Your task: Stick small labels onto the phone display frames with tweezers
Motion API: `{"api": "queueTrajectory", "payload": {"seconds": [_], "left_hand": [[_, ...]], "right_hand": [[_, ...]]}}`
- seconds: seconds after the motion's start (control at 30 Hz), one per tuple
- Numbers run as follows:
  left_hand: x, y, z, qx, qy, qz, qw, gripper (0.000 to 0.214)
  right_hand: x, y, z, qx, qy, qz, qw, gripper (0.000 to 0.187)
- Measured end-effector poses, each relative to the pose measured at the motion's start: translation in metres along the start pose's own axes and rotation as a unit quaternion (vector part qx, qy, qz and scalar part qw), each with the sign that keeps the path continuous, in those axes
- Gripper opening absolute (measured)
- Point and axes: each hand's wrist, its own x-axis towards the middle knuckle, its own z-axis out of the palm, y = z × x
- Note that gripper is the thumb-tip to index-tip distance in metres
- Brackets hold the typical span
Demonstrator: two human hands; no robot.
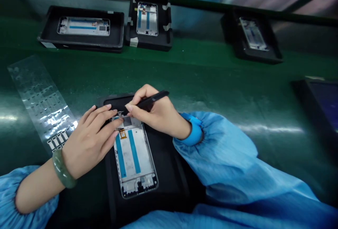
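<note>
A silver phone frame [144, 151] with two blue strips and a small orange flex cable [123, 133] lies in a black tray [171, 172] in front of me. My left hand [92, 135] rests over the frame's upper left corner, fingers spread, their tips touching that end. In my right hand [155, 111] I grip black tweezers [155, 98], slanted with their thin tip down at the frame's top edge. Between the tip and my left fingertips sits a small part that I cannot make out clearly.
To the left lies a clear plastic sheet [39, 95] with rows of small white-and-black stickers at its near end. Black trays [81, 45] holding more phone frames stand along the back of the green bench [200, 77]. A dark flat object [317, 95] is at the right edge.
</note>
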Motion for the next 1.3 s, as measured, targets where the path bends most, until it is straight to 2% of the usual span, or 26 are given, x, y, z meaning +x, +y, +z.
{"api": "queueTrajectory", "payload": {"seconds": [0.13,0.23,0.43,0.63,1.1,1.3], "left_hand": [[-0.0008,0.0004,0.0025,0.008,0.000,-0.009,1.000,0.029],[-0.0015,-0.0004,0.0034,0.007,-0.002,-0.010,1.000,0.028],[-0.0022,-0.0003,0.0037,0.003,-0.005,-0.020,1.000,0.031],[-0.0023,0.0001,0.0052,0.003,-0.005,-0.025,1.000,0.034],[-0.0014,0.0010,0.0058,-0.004,0.001,-0.023,1.000,0.033],[-0.0011,0.0017,0.0062,-0.013,0.007,-0.031,0.999,0.032]], "right_hand": [[0.0025,0.0010,-0.0003,0.105,0.072,-0.013,0.992,0.024],[0.0047,0.0011,0.0020,0.128,0.050,-0.013,0.990,0.025],[0.0026,-0.0003,0.0055,0.055,-0.023,-0.018,0.998,0.015],[0.0009,-0.0004,0.0048,-0.022,-0.030,-0.026,0.999,0.011],[0.0013,-0.0042,0.0060,-0.103,-0.003,-0.065,0.992,0.006],[0.0014,-0.0041,0.0059,-0.139,-0.016,-0.100,0.985,0.005]]}}
